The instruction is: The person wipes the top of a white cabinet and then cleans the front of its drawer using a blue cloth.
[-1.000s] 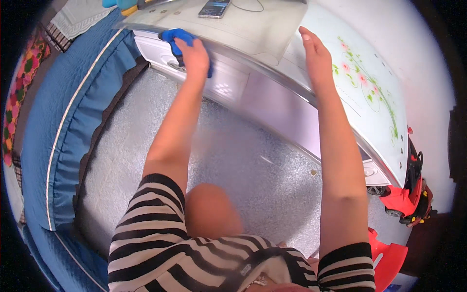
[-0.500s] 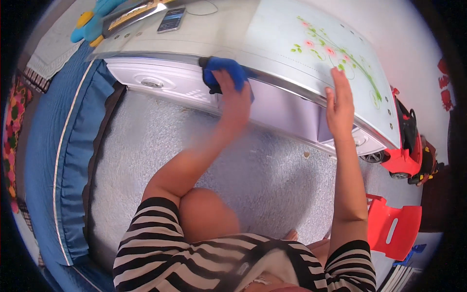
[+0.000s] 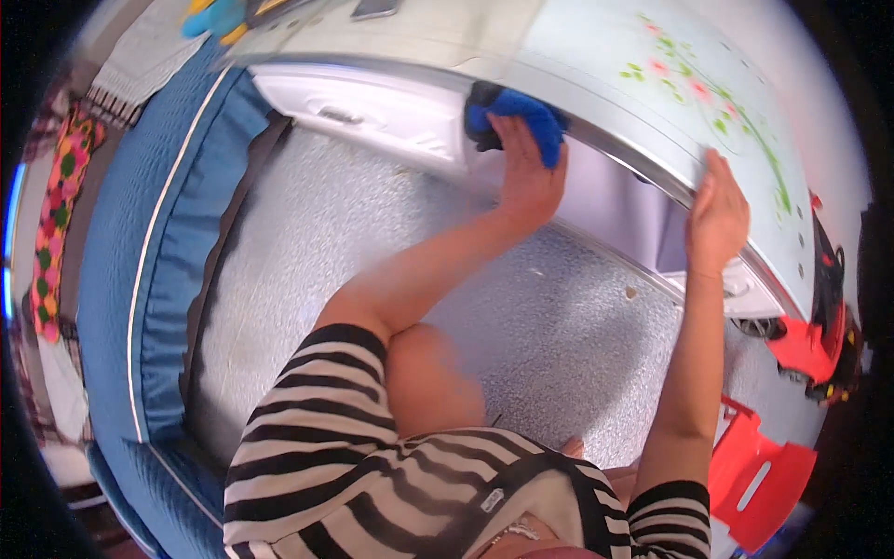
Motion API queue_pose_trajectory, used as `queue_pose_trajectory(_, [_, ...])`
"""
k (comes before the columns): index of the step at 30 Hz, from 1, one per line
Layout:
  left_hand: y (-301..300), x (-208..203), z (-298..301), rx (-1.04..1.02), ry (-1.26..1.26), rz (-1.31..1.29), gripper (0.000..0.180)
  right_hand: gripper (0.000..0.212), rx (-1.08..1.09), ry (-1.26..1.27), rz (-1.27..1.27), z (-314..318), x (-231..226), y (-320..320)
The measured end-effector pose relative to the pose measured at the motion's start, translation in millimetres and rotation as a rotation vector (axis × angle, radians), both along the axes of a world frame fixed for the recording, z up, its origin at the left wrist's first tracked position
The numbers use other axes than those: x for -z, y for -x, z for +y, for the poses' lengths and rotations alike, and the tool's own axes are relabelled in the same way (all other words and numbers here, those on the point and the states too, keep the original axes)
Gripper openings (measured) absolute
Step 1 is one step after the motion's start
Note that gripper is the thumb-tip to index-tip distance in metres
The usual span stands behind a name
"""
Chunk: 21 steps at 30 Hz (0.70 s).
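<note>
My left hand [image 3: 533,177] is closed on a blue and black cloth [image 3: 523,116], bunched against the front edge of a white table with a glass top [image 3: 559,70]. The cloth lies where a drawer front meets an open compartment [image 3: 615,191]; its far side is hidden. Farther right, my right hand [image 3: 719,222] rests at the same metal-trimmed edge. Its fingers are stretched out over the glass and hold nothing. Pink flowers and green leaves [image 3: 698,88] decorate the tabletop beyond it.
A blue sofa with a ruffled skirt [image 3: 154,252] stands at the left. A phone [image 3: 375,7] and a blue-yellow plush toy [image 3: 216,17] are at the far left. To the right are a red toy car [image 3: 805,349] and a red plastic chair [image 3: 759,475]. Speckled grey floor [image 3: 549,317] lies below.
The whole view has shifted, so the table and both hands appear farther right. My left hand still grips the cloth at the edge, slightly farther right along it. My right hand stays at the edge.
</note>
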<state>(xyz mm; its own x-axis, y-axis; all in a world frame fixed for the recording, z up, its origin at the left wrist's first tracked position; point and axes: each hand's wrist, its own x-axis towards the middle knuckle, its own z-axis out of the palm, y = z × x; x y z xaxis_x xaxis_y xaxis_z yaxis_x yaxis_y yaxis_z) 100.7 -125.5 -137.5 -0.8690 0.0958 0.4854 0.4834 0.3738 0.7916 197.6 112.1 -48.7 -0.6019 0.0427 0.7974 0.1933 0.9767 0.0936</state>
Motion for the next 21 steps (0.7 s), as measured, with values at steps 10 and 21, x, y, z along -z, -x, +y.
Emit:
queue_pose_trajectory(10, [92.7, 17.6, -81.8, -0.299, -0.548, 0.004, 0.08, 0.038, 0.022, 0.039, -0.064, -7.9, -1.9, -6.2])
queue_pose_trajectory(21, [174.2, 47.9, -185.7, -0.521, -0.449, -0.131, 0.081, 0.045, 0.024, -0.004, -0.06, 1.8, -1.9, -2.3])
